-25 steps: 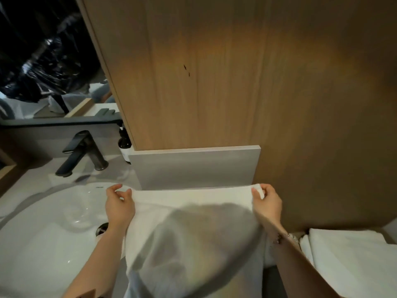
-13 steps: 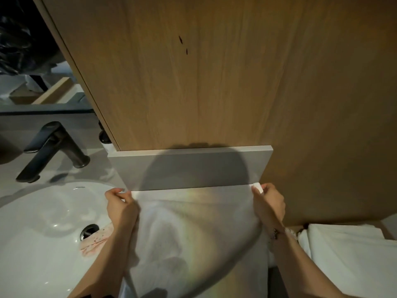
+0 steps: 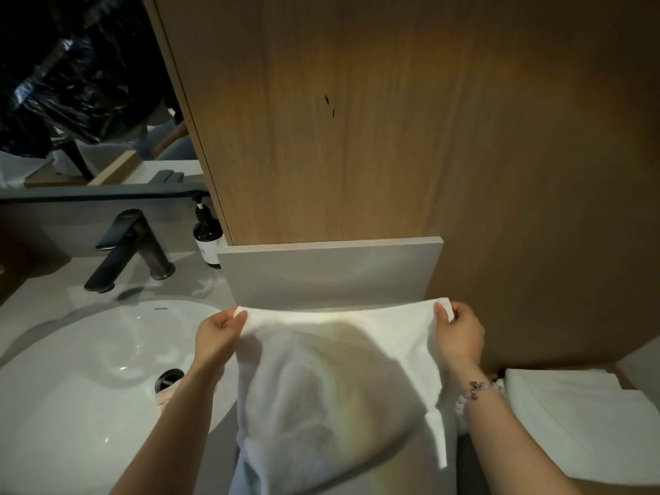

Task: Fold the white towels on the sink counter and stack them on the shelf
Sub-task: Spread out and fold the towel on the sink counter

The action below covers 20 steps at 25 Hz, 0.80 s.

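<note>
A white towel (image 3: 335, 380) is spread out in front of me over the counter, its far edge stretched between my hands just below the grey backsplash (image 3: 328, 273). My left hand (image 3: 218, 334) pinches the far left corner, at the edge of the sink. My right hand (image 3: 459, 334) pinches the far right corner; a bead bracelet sits on that wrist. The towel's near part hangs down toward me, and my shadow falls across its middle. A folded white towel stack (image 3: 585, 416) lies low at the right.
A white oval sink (image 3: 78, 387) with a drain fills the lower left. Behind it stand a black faucet (image 3: 132, 248) and a dark pump bottle (image 3: 207, 241). A wooden panel (image 3: 393, 119) rises straight ahead, with a mirror (image 3: 78, 91) to its left.
The towel's far edge has lifted slightly and sags between my hands. The view has swung back to the left, so the faucet and bottle show more fully. Both hands keep their corners.
</note>
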Each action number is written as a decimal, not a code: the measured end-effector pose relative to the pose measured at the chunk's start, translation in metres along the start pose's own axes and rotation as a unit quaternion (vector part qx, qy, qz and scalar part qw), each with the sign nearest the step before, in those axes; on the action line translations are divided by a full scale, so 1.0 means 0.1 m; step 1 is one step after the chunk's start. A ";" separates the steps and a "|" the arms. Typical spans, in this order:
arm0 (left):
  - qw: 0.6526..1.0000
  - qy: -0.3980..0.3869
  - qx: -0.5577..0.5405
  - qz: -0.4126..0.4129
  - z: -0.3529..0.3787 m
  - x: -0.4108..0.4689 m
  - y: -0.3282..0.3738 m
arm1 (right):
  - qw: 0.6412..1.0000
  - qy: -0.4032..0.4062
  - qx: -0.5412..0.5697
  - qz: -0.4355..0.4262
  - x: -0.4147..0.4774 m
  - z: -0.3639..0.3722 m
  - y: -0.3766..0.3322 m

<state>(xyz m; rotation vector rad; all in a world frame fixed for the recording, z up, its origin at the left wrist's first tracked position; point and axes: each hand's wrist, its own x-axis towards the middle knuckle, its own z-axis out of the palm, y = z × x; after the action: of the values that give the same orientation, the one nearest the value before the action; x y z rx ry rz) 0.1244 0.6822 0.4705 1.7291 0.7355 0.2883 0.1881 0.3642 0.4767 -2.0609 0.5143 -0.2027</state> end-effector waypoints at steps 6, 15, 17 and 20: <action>0.998 -0.034 -0.028 0.035 -0.19 -0.54 0.06 | 0.992 0.055 0.100 -0.056 -0.62 -0.54 0.07; 0.984 0.036 -0.011 0.173 -0.72 -1.69 0.76 | 0.963 0.029 0.212 -0.164 -1.14 -1.34 -0.24; 0.971 0.059 0.054 0.224 -0.82 -1.83 1.21 | 0.951 0.038 0.203 -0.231 -1.12 -1.55 -0.57; 0.934 0.168 0.068 0.309 -1.04 -1.96 1.82 | 0.931 0.090 0.193 -0.297 -0.98 -1.87 -1.11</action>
<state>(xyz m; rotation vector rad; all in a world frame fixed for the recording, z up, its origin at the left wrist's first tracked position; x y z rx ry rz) -0.0252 0.6217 0.7077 2.0399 0.4326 1.0064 0.0661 0.3103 0.6751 -1.7586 -0.0648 -0.7939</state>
